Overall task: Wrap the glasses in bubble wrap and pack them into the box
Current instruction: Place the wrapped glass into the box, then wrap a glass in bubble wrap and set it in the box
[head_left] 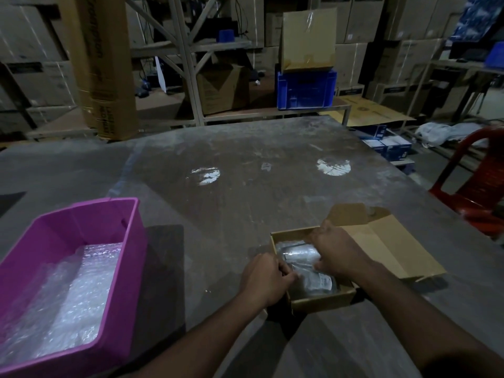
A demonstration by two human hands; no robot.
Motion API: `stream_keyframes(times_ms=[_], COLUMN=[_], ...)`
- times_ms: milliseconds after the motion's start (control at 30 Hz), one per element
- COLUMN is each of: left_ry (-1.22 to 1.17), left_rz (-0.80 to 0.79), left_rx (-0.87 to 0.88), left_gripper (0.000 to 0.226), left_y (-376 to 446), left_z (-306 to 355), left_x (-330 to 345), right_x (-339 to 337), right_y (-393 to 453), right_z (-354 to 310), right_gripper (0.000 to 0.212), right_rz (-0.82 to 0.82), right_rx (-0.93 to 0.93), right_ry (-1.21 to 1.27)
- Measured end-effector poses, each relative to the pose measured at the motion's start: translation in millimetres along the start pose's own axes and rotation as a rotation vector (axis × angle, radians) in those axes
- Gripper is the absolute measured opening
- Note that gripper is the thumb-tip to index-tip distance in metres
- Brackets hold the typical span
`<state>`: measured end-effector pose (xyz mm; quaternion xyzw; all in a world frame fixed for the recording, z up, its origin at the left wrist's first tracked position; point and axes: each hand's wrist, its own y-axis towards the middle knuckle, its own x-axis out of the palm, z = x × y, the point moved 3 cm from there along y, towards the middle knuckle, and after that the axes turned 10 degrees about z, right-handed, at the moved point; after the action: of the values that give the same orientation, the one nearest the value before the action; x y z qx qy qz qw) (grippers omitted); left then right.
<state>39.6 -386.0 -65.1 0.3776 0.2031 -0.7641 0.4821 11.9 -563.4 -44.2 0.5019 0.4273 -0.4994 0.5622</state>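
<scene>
In the box (321,298), both hands grip wrapped glasses (313,279), label unreadable.

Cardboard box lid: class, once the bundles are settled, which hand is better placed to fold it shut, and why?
Probably the right hand: the open lid lies right of the cardboard box, just beyond it. The left hand sits at the opposite wall, fingers on the wrapped glasses.

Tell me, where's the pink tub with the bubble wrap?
In the head view the pink tub sits on the table's near left side, left of the cardboard box that both hands are reaching into; bubble wrap lies inside it.
</scene>
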Motion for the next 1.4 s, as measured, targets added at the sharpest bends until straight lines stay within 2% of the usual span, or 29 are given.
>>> stream_keyframes(times_ms=[167,433,633,800,900,1033,1100,1233,1400], left_ry=[-0.031,0.016,0.044,0.027,-0.004,-0.101,-0.17,-0.262,-0.284], left_rz=[0.044,0.14,0.101,0.138,0.157,0.17,0.177,0.244,0.486], left_rx=[-0.039,-0.054,-0.013,-0.031,-0.035,-0.073,-0.089,-0.119,-0.135], left_gripper=[0.027,0.027,0.028,0.03,0.032,0.024,0.02,0.017,0.012], left_y=[-8.8,-17.3,-17.8,-16.6,-14.1,-13.6,-15.6,-27.2,-58.4], left_z=[-4.1,-2.0,-0.4,-0.9,-4.5,-14.2,-21.6,-37.4,-64.9], left_x=[4.5,2.8,-1.6,-13.1,-18.9,-29.8,-37.8,-68.4,-132.9], right_x=[4.4,7.9,6.7,-3.2,-17.9,-38.1,-42.6,-50.8,-61.5], right_y=[0.9,-3.0,0.4,1.2,-2.5,-7.2,-9.1,-8.1,8.7], right_z=[0.9,6.4,6.1,13.3,17.4,11.3,0.2,-45.6,-125.4], right_gripper=[0.054,0.06,0.058,0.036,0.036,0.037,0.038,0.032,0.024], right_rz=[0.012,0.041,0.022,0.051,0.038,0.092,0.123,0.191,0.207], right_rx=[-0.063,-0.056,-0.047,0.018,0.08,0.183,0.215,0.117,0.044], right_ry=[-0.007,0.055,0.074,0.175,0.319,0.451,0.513,0.661,0.855])
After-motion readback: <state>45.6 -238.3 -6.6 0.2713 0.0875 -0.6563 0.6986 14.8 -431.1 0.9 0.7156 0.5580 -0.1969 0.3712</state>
